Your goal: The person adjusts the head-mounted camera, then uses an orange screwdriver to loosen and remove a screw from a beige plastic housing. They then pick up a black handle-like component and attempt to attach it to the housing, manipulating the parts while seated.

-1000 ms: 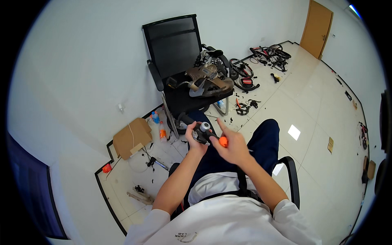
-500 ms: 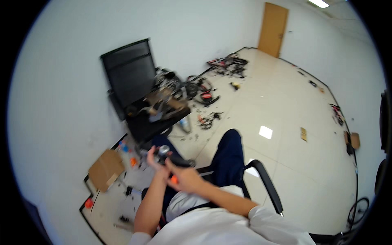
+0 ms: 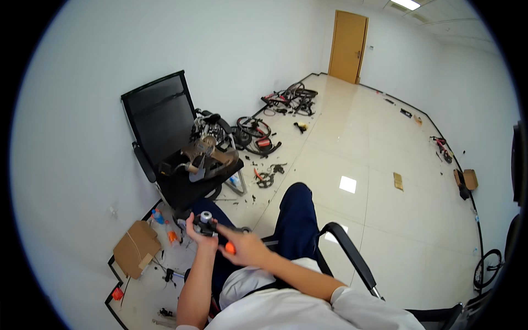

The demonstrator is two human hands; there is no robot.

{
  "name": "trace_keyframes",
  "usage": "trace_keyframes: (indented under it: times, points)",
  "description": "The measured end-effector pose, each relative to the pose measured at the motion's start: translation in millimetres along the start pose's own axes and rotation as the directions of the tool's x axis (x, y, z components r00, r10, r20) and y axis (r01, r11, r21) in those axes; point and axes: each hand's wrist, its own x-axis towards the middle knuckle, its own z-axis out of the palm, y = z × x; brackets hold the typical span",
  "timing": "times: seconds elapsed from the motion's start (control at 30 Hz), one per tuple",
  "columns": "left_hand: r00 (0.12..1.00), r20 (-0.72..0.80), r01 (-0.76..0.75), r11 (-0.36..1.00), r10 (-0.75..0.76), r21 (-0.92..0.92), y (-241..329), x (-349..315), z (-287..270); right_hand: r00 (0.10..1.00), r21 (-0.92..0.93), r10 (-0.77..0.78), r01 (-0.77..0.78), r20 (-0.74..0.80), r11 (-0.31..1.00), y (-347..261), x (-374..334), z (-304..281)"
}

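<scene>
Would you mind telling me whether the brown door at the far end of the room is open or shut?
Shut: the brown door sits flush in its frame, with no gap visible around it.

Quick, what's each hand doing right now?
Left hand: closed around a small grey and black metal part.
Right hand: closed on an orange-handled tool.

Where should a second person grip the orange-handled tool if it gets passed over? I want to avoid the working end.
Probably by the orange handle end poking out below the right hand, coming from the person's near side; the tip points at the small metal part in the left hand.
</scene>
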Motion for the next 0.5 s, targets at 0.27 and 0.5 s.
trace_keyframes:
  times: [0.27,0.5]
  points:
    - [0.998,-0.061,0.01,1.0,-0.01,-0.001,41,2,-24,0.965,-0.145,0.044,-0.006,0.26,0.989,-24,25,61]
    - [0.999,-0.048,-0.001,1.0,0.0,-0.022,35,20,-43,0.974,-0.073,0.097,-0.084,0.206,0.994,-45,30,44]
